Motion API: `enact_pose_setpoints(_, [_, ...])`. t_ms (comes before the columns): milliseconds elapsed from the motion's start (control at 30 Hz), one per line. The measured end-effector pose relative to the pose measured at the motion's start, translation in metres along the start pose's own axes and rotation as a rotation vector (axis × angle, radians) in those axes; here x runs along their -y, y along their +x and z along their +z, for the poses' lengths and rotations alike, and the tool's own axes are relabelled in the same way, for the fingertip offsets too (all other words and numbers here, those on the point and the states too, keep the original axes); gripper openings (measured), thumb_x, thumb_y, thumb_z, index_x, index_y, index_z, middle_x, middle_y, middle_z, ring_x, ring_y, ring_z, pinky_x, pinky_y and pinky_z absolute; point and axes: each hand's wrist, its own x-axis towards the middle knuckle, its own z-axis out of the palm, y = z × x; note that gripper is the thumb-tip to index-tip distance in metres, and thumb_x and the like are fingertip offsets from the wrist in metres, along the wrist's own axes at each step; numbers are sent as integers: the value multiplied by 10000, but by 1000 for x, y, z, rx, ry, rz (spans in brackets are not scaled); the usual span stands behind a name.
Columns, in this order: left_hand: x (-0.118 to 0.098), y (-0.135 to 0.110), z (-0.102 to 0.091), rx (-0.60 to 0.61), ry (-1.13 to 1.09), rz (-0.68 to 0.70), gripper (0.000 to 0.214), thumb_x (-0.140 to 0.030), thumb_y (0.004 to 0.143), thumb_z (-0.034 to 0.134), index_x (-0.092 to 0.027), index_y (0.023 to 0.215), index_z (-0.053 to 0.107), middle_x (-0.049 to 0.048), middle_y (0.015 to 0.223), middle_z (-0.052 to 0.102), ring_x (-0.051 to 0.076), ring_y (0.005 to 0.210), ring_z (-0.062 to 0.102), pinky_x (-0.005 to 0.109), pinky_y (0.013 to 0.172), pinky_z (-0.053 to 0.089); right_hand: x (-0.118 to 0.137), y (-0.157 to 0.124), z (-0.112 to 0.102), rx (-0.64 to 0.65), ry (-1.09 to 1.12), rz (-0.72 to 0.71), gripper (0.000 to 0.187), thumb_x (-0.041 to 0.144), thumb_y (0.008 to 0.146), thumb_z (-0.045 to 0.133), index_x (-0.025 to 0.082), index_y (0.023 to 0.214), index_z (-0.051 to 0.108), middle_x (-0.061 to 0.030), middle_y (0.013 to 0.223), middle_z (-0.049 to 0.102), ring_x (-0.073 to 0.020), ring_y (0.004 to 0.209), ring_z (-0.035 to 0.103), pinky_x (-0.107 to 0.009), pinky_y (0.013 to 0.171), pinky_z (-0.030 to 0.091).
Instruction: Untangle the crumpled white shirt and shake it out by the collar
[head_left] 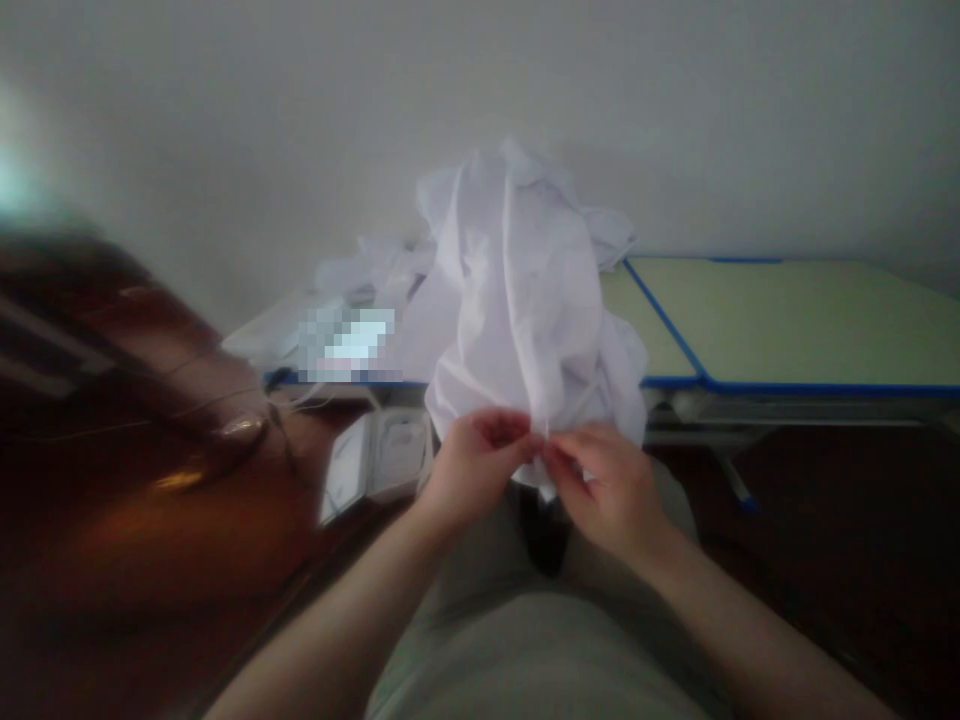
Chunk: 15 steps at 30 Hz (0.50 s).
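A white cloth garment [517,290] is bunched over the table edge and hangs down toward my lap; its exact kind is not clear. My left hand [484,460] pinches its lower edge near the middle. Close beside it, my right hand [607,480] pinches the same edge, the fingertips of both hands almost meeting. A narrow strip of the fabric pokes out below the fingertips. Blur hides any small detail between the fingers.
More white cloth [375,265] lies on the table at the left, behind a blurred-out bright patch [352,340]. An open white box [375,455] stands below the table edge, near loose cables [277,420]. To the right is a pale tabletop [795,320] with blue edging.
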Motion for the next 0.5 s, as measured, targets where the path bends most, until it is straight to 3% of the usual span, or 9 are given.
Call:
enact_pose_setpoints(100, [1,-1,-3,8,33,11,276,-269,660,801,-113,853,680,46,755,700,133,655,637,248,635,504,-3,0,-6,98,134,22,205,240,916,524,168,1004,695,-61,943,711,-154,856,651,-271,777,503])
enact_pose_setpoints(200, [1,0,-5,34,72,0,281,-282,655,800,-116,847,680,42,743,693,125,636,622,235,600,485,-7,4,-8,179,235,162,188,240,905,533,196,934,714,-16,861,720,-128,763,662,-225,685,505])
enact_pose_setpoints(400, [0,4,-5,29,183,4,276,-257,655,774,-108,876,704,61,773,705,137,644,623,252,606,488,-8,14,0,179,390,480,85,244,773,660,170,782,700,5,684,691,-112,579,626,-196,531,474])
enact_pose_setpoints(500, [1,6,-7,49,220,4,259,-268,673,758,-122,885,728,69,806,721,157,690,642,275,659,511,-10,15,4,198,387,540,97,255,756,667,161,759,692,4,638,674,-109,533,603,-192,485,441])
